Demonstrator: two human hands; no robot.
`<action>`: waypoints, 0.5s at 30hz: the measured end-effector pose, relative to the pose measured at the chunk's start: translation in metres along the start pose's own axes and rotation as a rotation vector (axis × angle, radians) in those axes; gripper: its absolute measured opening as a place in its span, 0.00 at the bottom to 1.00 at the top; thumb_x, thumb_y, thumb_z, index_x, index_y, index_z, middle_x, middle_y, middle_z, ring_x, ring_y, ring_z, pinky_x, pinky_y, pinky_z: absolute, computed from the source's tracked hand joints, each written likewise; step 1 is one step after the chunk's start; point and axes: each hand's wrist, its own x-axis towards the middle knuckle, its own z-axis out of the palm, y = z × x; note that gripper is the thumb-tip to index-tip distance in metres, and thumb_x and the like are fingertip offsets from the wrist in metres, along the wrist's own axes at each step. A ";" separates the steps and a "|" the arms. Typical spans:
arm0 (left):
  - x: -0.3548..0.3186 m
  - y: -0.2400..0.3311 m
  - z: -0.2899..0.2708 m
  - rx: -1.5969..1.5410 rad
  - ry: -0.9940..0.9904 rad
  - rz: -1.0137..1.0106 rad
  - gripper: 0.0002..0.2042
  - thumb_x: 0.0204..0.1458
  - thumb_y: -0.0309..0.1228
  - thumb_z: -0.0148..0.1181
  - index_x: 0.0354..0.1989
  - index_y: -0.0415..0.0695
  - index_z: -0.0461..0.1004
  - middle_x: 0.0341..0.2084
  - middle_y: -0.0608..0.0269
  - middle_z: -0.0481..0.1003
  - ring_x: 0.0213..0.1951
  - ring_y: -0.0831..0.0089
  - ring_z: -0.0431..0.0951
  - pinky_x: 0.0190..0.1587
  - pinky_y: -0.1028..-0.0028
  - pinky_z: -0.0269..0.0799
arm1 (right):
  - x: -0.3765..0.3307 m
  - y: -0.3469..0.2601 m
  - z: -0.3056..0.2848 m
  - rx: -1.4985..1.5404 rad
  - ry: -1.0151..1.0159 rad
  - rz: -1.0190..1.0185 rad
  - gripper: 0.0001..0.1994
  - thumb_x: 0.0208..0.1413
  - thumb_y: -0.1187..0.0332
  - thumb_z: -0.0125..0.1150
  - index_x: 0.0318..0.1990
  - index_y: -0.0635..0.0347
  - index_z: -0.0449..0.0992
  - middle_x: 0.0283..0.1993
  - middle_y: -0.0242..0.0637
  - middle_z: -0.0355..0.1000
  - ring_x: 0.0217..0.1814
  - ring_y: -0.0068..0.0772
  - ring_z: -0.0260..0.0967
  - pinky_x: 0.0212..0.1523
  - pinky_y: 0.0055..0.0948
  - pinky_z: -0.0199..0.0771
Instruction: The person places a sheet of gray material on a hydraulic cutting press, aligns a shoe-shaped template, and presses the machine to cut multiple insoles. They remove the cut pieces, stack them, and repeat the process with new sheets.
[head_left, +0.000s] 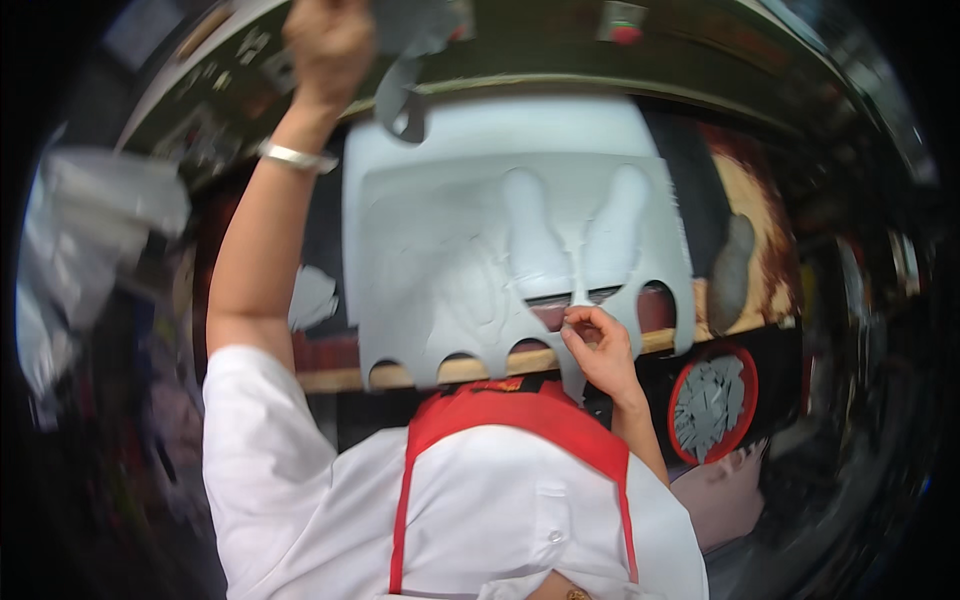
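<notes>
A large grey sheet (420,230) lies over a white board on the bench, with scalloped cut-outs along its near edge and two sole-shaped openings showing white beneath. My right hand (600,350) is closed in a pinch at a narrow strip of the sheet, just below these openings. Far out at the upper left, my left hand (328,45) is raised in a fist, smeared by motion. From it hangs a grey offcut (400,85) with curved edges and a hole; its grip on the offcut is partly hidden.
A white board (490,125) shows beyond the sheet. A red-rimmed bin (680,445) of grey scraps stands at the near right. On the right lies a grey sole-shaped piece (735,275); another grey scrap (313,298) is at left. A green machine beam (540,50) crosses the back.
</notes>
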 end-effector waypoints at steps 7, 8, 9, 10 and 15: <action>-0.205 0.078 -0.026 -0.458 -0.825 0.341 0.27 0.36 0.14 0.52 0.52 0.43 0.70 0.51 0.52 0.71 0.54 0.58 0.70 0.60 0.60 0.65 | 0.045 0.006 0.035 -0.241 -0.430 0.216 0.07 0.47 0.71 0.63 0.32 0.64 0.75 0.30 0.35 0.72 0.33 0.25 0.70 0.38 0.21 0.69; -0.234 0.084 -0.037 -0.491 -1.144 0.222 0.25 0.40 0.17 0.53 0.52 0.44 0.69 0.51 0.50 0.70 0.55 0.57 0.70 0.61 0.57 0.63 | 0.054 0.011 0.034 -0.018 -0.483 0.331 0.08 0.47 0.70 0.64 0.32 0.64 0.75 0.29 0.33 0.72 0.32 0.22 0.69 0.37 0.19 0.69; -0.254 0.085 -0.044 -0.474 -0.976 0.348 0.24 0.43 0.20 0.54 0.53 0.44 0.68 0.53 0.48 0.67 0.56 0.55 0.67 0.62 0.54 0.61 | 0.062 0.016 0.033 0.238 -0.533 0.429 0.08 0.47 0.69 0.64 0.32 0.63 0.76 0.29 0.31 0.72 0.31 0.19 0.68 0.36 0.18 0.69; -0.268 0.083 -0.048 -0.515 -1.034 0.236 0.23 0.44 0.23 0.56 0.54 0.43 0.68 0.54 0.48 0.66 0.58 0.53 0.65 0.62 0.54 0.60 | 0.072 0.022 0.031 0.295 -0.595 0.490 0.08 0.48 0.67 0.63 0.32 0.62 0.76 0.30 0.26 0.72 0.28 0.13 0.65 0.31 0.14 0.65; -0.285 0.068 -0.060 -0.507 -1.041 0.201 0.25 0.40 0.22 0.60 0.52 0.45 0.69 0.53 0.50 0.67 0.57 0.54 0.66 0.61 0.55 0.61 | 0.093 0.038 0.032 0.507 -0.749 0.563 0.05 0.45 0.69 0.60 0.26 0.61 0.73 0.25 0.26 0.67 0.27 0.15 0.60 0.26 0.13 0.56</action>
